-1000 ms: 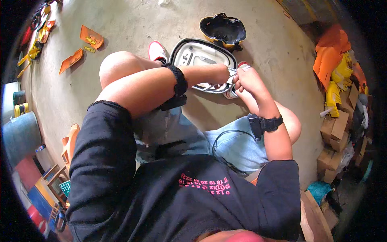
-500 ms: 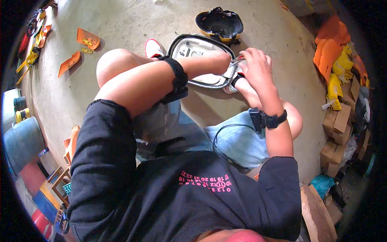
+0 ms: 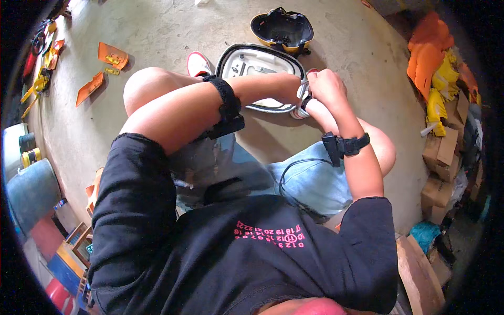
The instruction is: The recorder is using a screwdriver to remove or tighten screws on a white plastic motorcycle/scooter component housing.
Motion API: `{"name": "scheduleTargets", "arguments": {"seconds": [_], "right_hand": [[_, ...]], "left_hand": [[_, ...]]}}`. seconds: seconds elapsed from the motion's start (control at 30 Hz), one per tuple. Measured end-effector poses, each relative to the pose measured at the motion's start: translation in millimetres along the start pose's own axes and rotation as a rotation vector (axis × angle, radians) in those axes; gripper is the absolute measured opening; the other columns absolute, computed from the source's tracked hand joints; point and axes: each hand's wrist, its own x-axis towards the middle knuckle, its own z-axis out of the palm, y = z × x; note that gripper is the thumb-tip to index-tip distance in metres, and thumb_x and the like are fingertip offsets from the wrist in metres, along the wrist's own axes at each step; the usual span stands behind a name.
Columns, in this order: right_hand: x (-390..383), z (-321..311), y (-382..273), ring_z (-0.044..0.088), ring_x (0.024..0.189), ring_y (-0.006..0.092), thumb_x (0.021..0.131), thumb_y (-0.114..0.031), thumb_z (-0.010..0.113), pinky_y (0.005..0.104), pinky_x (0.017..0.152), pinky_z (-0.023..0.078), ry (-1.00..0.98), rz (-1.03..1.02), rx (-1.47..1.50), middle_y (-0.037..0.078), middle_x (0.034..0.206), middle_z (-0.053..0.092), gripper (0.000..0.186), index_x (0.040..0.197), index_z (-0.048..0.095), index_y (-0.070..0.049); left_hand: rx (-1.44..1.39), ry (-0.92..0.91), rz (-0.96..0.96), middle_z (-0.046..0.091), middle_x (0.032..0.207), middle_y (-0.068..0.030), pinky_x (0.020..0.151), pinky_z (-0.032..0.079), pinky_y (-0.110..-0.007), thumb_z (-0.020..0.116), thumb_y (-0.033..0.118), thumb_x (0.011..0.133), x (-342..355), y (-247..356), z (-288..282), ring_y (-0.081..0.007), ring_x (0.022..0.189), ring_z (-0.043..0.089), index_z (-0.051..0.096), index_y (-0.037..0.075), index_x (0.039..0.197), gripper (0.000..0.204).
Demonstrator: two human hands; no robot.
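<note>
An open, shallow case shell (image 3: 229, 59), off-white inside with a dark rim, lies on the floor between my feet. My left hand (image 3: 292, 89) reaches across it to its right edge; the wrist is bent and the fingers are hidden from this view. Close beside it, just past the same edge, my right hand (image 3: 326, 86) is closed, with its fingers curled in. A thin pale grey piece (image 3: 304, 85) shows between the two hands, too small to name. The right fingertips seem to meet on it.
Beyond the case rests an upturned yellow helmet (image 3: 283, 31) with a black lining. Orange plates (image 3: 113, 55) lie at far left. Orange and yellow parts (image 3: 428, 50) and cardboard boxes (image 3: 441, 152) line the right side. A blue covered object (image 3: 34, 186) stands at left.
My right hand has gone from spread, lifted fingers to a curled, closed shape near the case's right edge. My left hand stays almost in place.
</note>
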Motion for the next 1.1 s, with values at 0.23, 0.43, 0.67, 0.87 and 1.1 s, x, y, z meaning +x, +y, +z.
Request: {"name": "scheduleTargets", "arguments": {"seconds": [0.23,0.43,0.67,0.87,1.1], "right_hand": [[-19.7,5.5,12.5,0.056,0.107,0.0293,0.082,-0.016,0.052,0.0410,0.093,0.038,0.470,-0.540,-0.339,0.015,0.104,0.064,0.033,0.112,0.062,-0.005],[-0.9,9.3,12.3,0.066,0.081,0.0322,0.087,-0.022,0.050,0.0423,0.088,0.043,0.180,-0.352,-0.450,0.015,0.078,0.067,0.021,0.086,0.064,-0.007],[5.2,18.2,6.6,0.065,0.088,0.0381,0.086,-0.016,0.047,0.0462,0.078,0.051,0.151,-0.007,-0.115,0.026,0.092,0.065,0.047,0.128,0.039,0.004],[-2.8,18.3,14.4,0.064,0.089,0.0378,0.084,-0.014,0.048,0.0454,0.077,0.051,0.092,-0.305,-0.091,0.025,0.093,0.065,0.029,0.104,0.055,0.005],[-8.7,7.7,14.4,0.065,0.089,0.0358,0.083,-0.018,0.052,0.0427,0.076,0.052,0.110,-0.220,-0.355,0.022,0.089,0.066,0.022,0.090,0.066,-0.002]], "left_hand": [[0.257,0.160,-0.053,0.068,0.085,-0.0155,0.069,0.052,-0.039,0.058,0.008,0.075,1.3,-11.7,-4.9,-0.0295,0.083,0.067,0.069,0.003,0.083,0.015],[0.437,0.481,-0.070,0.065,0.088,-0.0218,0.074,0.051,-0.044,0.063,0.021,0.081,-4.1,-11.0,-8.8,-0.0350,0.085,0.065,0.056,0.000,0.105,0.033],[0.008,-0.053,-0.008,0.064,0.090,-0.0278,0.074,0.049,-0.048,0.065,0.058,0.075,-1.6,4.6,-9.1,-0.0403,0.084,0.063,0.061,-0.009,0.092,0.070],[0.168,0.040,0.012,0.066,0.083,-0.0234,0.070,0.051,-0.045,0.064,0.026,0.080,-5.5,9.9,3.0,-0.0365,0.080,0.065,0.065,-0.003,0.084,0.029],[0.432,0.549,-0.108,0.064,0.094,-0.0204,0.080,0.049,-0.044,0.063,0.023,0.079,-7.2,-3.4,-9.4,-0.0346,0.094,0.063,0.055,-0.002,0.104,0.036]]}}
